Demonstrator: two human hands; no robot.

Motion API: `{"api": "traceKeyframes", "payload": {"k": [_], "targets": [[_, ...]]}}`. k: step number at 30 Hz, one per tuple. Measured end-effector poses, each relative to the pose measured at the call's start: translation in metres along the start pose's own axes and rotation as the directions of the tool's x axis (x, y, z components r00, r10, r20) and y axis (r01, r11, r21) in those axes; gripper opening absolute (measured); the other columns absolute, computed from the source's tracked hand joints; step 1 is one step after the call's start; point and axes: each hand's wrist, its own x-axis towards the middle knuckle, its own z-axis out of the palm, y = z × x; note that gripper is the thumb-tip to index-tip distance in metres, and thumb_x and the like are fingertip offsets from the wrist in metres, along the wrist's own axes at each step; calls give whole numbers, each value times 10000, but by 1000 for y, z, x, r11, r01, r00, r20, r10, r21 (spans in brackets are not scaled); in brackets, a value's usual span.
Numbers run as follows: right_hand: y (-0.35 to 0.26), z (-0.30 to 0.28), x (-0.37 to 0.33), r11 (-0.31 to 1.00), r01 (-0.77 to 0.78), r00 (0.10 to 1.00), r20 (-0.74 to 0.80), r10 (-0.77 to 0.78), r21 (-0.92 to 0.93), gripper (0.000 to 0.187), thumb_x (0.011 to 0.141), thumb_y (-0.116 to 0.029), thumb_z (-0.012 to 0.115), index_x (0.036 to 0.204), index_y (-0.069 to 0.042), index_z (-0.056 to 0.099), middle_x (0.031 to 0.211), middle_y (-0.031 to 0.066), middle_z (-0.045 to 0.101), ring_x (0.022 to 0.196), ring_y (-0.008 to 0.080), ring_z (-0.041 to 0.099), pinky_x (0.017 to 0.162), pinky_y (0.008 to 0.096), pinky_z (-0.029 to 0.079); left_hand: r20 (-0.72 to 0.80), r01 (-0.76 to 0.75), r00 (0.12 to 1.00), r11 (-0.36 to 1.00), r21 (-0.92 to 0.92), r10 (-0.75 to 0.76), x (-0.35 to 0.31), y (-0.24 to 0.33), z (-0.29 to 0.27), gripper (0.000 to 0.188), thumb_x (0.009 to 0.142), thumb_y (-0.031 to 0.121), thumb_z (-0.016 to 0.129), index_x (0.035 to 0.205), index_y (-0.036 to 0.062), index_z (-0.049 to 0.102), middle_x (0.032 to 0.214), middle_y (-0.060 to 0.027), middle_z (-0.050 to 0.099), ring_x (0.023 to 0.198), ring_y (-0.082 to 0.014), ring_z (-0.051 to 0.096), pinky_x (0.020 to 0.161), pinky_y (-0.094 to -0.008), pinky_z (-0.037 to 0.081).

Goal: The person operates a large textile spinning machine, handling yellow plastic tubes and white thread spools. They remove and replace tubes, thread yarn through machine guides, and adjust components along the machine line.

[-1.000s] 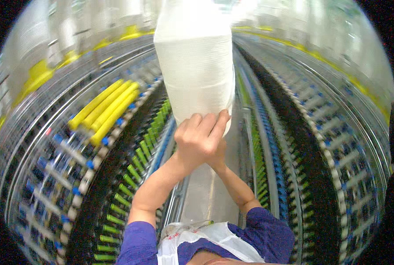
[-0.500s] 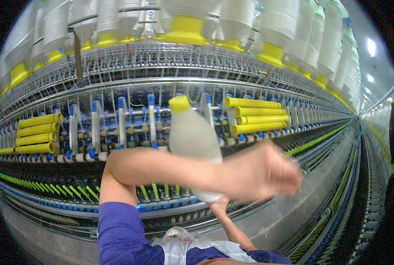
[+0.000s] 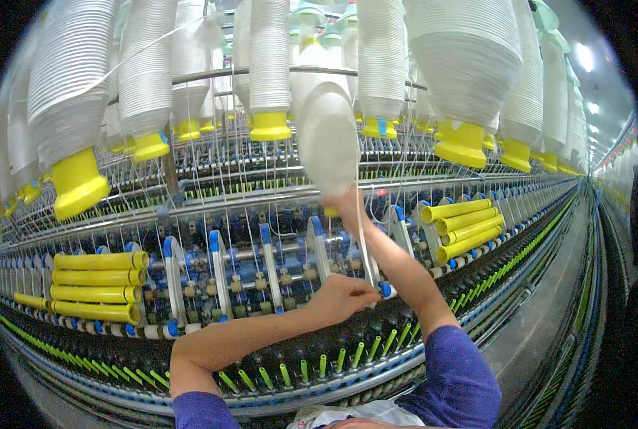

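Observation:
My right hand (image 3: 345, 204) is raised among the hanging bobbins and grips the lower end of a white roving bobbin (image 3: 327, 146). The bobbin is tilted and a little blurred; a bit of its yellow tube shows beside my fingers. A white strand of roving (image 3: 364, 247) runs down from it. Lower down, my left hand (image 3: 342, 299) is closed in a pinch at the strand's lower end, in front of the machine's drafting rollers (image 3: 247, 284).
Full roving bobbins (image 3: 464, 57) with yellow tube ends hang overhead on both sides. Empty yellow tubes lie stacked at left (image 3: 97, 279) and right (image 3: 469, 225). A row of green spindle tubes (image 3: 322, 365) runs below my arms. An aisle (image 3: 548, 286) stretches away at right.
My right hand has lifted the bobbin from low in front of me up among the hanging ones. My left hand has come back leftward from the right and now pinches the strand.

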Motion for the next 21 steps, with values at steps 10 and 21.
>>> {"api": "traceKeyframes", "payload": {"k": [10,21], "targets": [[-28,24,178,985,126,972,-184,-147,-120,339,565,-172,750,846,-4,659,834,155,675,778,248,650,695,350,499,-314,-125,948,960,-250,41,62,-34,-57,162,845,124,640,919,-14,681,744,-54,674,656,-88,622,609,-243,518],[35,21,176,962,-142,989,6,145,232,729,717,-326,753,1272,23,434,1184,193,558,1050,269,562,878,357,465,-821,-823,490,467,-323,295,214,33,-179,273,859,213,643,1038,19,576,971,-75,620,917,-138,581,757,-275,468]]}}
